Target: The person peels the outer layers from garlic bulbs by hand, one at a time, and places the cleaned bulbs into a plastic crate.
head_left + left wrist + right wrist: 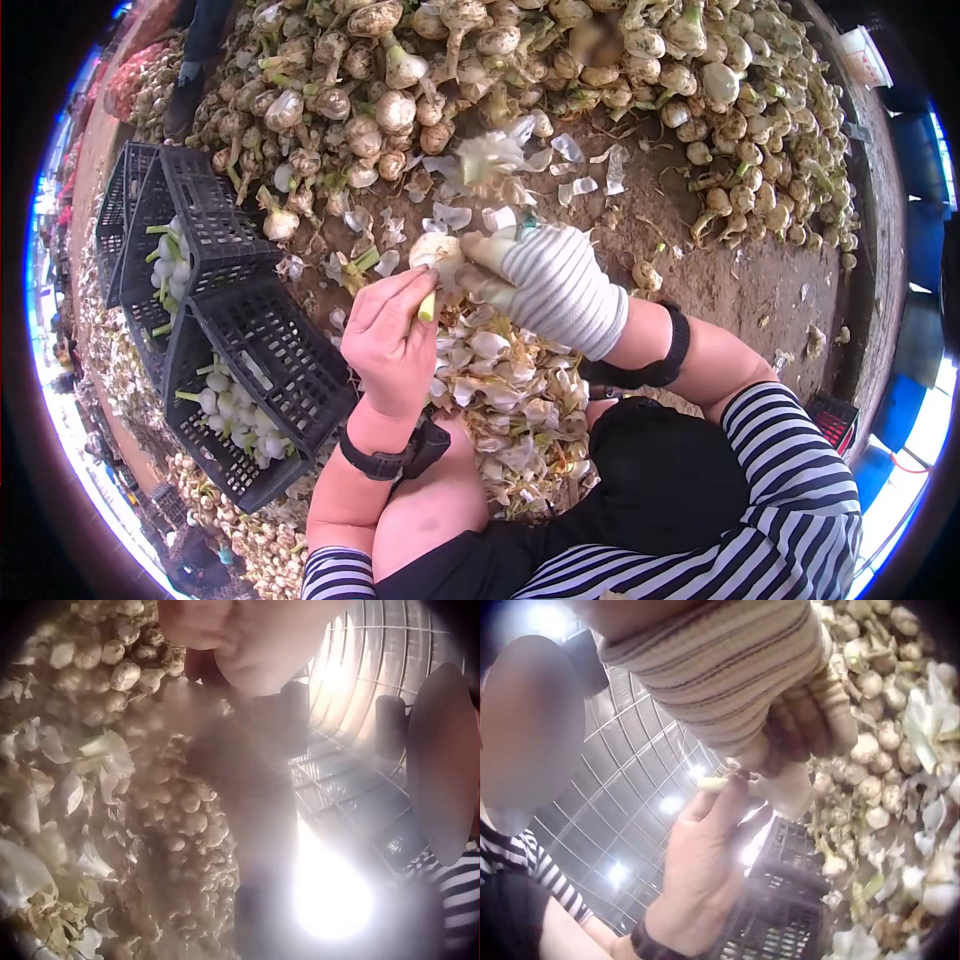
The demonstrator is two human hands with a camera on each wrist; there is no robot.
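Low over the peelings, my bare left hand [392,325] pinches a garlic bulb [436,252] by its short green stem [427,307]. My right hand [560,285], in a striped white glove [720,675], has its fingertips and thumb at the bulb's right side, gripping it there. From the right wrist camera, the pale bulb [787,791] shows below the curled gloved fingers, with the left hand [705,862] beneath. In the left wrist view, part of the left hand [247,637] fills the top and the bulb is hidden. A blurred white tuft of peel [495,160] appears beyond the hands.
Unpeeled garlic [395,110] is heaped along the far side, with another mound [760,130] at right. Black crates [275,335] at left hold peeled white bulbs [240,412]. Loose skins [520,400] pile up between the person's legs. A white bucket [865,57] stands far right.
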